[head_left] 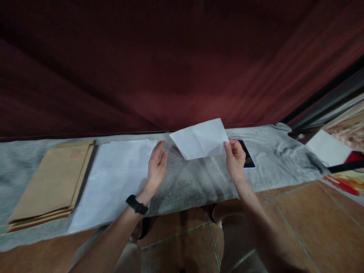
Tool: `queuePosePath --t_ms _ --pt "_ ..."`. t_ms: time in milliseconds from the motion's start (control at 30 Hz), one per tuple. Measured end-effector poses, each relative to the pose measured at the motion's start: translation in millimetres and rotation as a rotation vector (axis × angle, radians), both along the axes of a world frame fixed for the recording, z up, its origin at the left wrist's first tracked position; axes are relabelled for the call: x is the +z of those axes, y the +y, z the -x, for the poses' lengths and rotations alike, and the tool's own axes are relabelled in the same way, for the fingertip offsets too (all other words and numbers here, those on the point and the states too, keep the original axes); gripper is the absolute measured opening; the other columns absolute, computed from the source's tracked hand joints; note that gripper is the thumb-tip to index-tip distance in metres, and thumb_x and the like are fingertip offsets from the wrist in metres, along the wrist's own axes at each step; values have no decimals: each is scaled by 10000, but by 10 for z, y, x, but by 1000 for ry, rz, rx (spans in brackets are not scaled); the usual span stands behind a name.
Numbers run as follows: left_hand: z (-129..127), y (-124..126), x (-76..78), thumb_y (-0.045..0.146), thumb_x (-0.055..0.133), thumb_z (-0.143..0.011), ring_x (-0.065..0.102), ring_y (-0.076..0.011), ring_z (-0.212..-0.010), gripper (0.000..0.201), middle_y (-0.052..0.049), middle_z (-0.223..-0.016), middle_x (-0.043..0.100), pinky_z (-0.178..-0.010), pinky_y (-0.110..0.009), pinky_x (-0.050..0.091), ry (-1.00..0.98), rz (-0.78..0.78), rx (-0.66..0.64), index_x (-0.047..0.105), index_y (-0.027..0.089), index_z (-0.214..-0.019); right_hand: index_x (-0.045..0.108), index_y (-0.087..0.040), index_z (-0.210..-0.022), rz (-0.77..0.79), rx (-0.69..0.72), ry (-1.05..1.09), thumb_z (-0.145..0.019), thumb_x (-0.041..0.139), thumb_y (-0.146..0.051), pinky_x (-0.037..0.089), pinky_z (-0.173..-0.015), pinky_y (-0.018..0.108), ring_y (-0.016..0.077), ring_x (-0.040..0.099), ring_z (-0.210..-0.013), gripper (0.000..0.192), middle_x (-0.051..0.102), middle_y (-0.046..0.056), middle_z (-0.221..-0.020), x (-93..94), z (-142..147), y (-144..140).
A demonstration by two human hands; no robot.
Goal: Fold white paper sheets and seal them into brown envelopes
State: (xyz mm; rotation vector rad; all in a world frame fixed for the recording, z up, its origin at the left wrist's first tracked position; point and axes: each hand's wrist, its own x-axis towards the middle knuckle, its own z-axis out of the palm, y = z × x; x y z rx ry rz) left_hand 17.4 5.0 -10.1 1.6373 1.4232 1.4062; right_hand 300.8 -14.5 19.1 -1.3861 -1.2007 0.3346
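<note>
My right hand [235, 159] pinches the right end of a white sheet of paper [200, 140], thumb on top. Creases cross the paper, which looks folded and is held tilted above the grey cloth [187, 185]. To its left is my left hand [157, 163], fingers extended, thumb apart, holding nothing. A dark watch sits on that wrist. Below and left of this hand lies a stack of large white paper [116, 178]. Behind my right hand a dark-screened phone [248, 155] is partly hidden.
Several brown paper envelopes [54, 178] lie stacked at the left. A dark red curtain [170, 68] hangs behind the cloth-covered surface. At the far right are a white sheet [328, 148] and colourful printed pieces [345, 182]. Tiled floor [298, 216] shows in front.
</note>
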Motion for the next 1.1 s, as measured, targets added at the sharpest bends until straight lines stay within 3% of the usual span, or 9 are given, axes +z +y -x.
queuePosePath --t_ms 67,133,300,400,567,700,833,967,1100 --pt "42 25 51 405 549 -963 535 -240 -1346 439 -82 -1441 593 -1193 -444 362 -132 51 38 595 240 -1367 668 -219 -957 -93 -46 -65 -968 561 -454 499 -750 300 171 626 -789 258 682 5 -856 91 34 -147" --pt "76 44 78 421 586 -940 564 -243 -1309 438 -82 -1411 616 -1172 -448 387 -246 104 60 618 241 -1339 684 -237 -973 -120 4 -196 -993 553 -383 521 -770 305 179 658 -840 197 711 11 -897 145 98 -308" --pt "156 100 95 449 666 -867 609 -256 -1240 407 -104 -1330 659 -1048 -434 502 -509 184 79 687 212 -1198 697 -248 -1147 -160 475 -654 -1010 517 -187 549 -885 338 197 694 -992 234 751 58 -1083 112 295 -588" --pt "171 105 118 420 710 -813 646 -257 -1159 357 -104 -1189 718 -1028 -439 506 -537 251 61 723 179 -1075 679 -221 -1204 -112 652 -847 -1006 507 -144 556 -880 343 202 702 -986 274 752 72 -1121 43 383 -664" --pt "83 6 132 461 720 -800 654 -255 -1137 352 -86 -1148 743 -1060 -419 470 -368 347 -116 744 187 -1020 708 -221 -1116 15 787 -858 -1019 527 -197 550 -857 316 185 715 -936 207 765 53 -1057 59 454 -744" --pt "29 -161 66 520 698 -818 670 -255 -1118 410 -88 -1173 744 -1032 -411 492 -173 510 -454 736 206 -1078 716 -248 -1092 202 954 -770 -1014 557 -241 530 -896 293 163 710 -952 177 766 19 -1034 134 435 -773" --pt "108 -322 18 504 666 -864 638 -248 -1196 434 -77 -1297 696 -1054 -407 483 97 560 -779 702 251 -1215 684 -291 -1222 345 1111 -759 -913 645 -122 463 -1062 308 165 641 -1190 354 710 7 -1269 63 350 -801" --pt "199 -371 -19 491 619 -906 630 -249 -1217 440 -77 -1347 666 -1030 -384 506 237 464 -749 670 262 -1278 668 -313 -1279 365 1124 -823 -856 605 -16 346 -1199 367 155 545 -1339 520 625 -9 -1418 -91 282 -808" --pt "202 -306 -59 471 622 -903 620 -262 -1233 396 -92 -1324 679 -1086 -416 467 276 285 -560 704 242 -1216 628 -270 -1356 246 939 -897 -899 535 -11 425 -1155 384 179 594 -1286 533 654 33 -1382 -122 281 -726"
